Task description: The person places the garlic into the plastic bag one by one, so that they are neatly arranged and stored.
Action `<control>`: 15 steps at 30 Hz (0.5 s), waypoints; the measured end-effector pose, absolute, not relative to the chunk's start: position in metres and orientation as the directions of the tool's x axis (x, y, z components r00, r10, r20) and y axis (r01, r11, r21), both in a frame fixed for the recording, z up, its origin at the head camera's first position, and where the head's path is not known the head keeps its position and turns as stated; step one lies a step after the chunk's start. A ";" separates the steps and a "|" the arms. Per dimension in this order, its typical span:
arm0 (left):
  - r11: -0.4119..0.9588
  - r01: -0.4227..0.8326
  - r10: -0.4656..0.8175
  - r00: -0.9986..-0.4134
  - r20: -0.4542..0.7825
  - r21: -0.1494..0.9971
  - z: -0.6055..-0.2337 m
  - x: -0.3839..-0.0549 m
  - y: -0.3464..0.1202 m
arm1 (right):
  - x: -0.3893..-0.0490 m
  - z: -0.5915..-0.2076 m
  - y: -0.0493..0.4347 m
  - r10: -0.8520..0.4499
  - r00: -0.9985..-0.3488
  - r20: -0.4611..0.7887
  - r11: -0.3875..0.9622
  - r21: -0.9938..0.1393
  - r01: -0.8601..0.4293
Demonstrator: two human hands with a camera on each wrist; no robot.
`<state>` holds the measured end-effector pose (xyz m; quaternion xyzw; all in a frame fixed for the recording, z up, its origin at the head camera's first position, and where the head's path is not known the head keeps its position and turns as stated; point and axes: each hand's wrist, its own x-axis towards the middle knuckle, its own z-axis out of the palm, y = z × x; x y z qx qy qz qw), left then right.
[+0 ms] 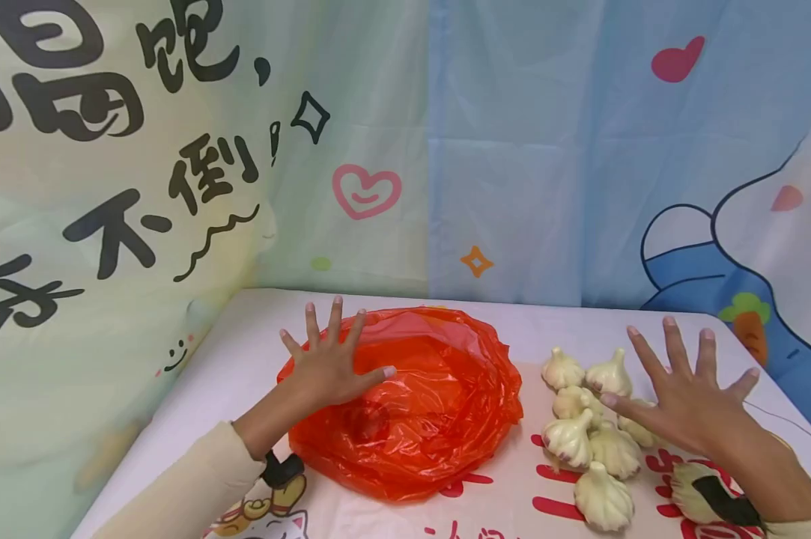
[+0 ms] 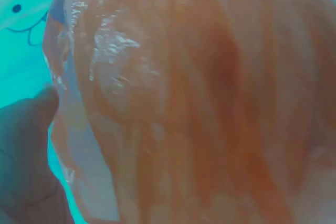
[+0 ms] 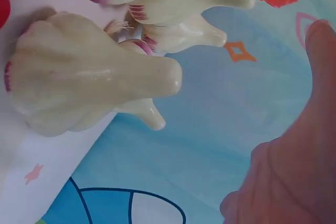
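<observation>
A crinkled, translucent red plastic bag (image 1: 445, 419) sits with its wide round mouth open and facing up, midway across the surface (image 1: 210, 397) and reaching toward its far edge. Toward the right edge, glossy cream garlic bulbs (image 1: 570, 438) with purple streaks cluster closely, several touching; another bulb (image 1: 690, 490) lies apart, nearer the right edge.

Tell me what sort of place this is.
Likely a makeshift indoor tabletop workspace: a pale blue-and-green, cartoon-printed fabric backdrop hangs behind a flat white table, where whitish, round garlic bulbs are grouped.
</observation>
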<state>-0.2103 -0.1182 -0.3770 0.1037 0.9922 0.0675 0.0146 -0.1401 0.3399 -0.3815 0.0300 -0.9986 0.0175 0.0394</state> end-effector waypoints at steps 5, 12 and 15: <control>0.962 0.209 0.213 -0.977 -0.005 0.177 -0.380 -0.210 -0.130 | -0.131 -0.377 0.343 -0.092 -0.988 0.121 0.989 -0.107 -0.105; 0.920 0.246 0.239 -0.969 0.060 0.306 -0.381 -0.210 -0.159 | -0.113 -0.372 0.343 -0.155 -0.963 0.219 0.933 -0.287 -0.215; 0.903 0.233 0.222 -0.972 0.071 0.360 -0.385 -0.210 -0.170 | -0.103 -0.375 0.339 -0.147 -0.943 0.298 0.909 -0.334 -0.247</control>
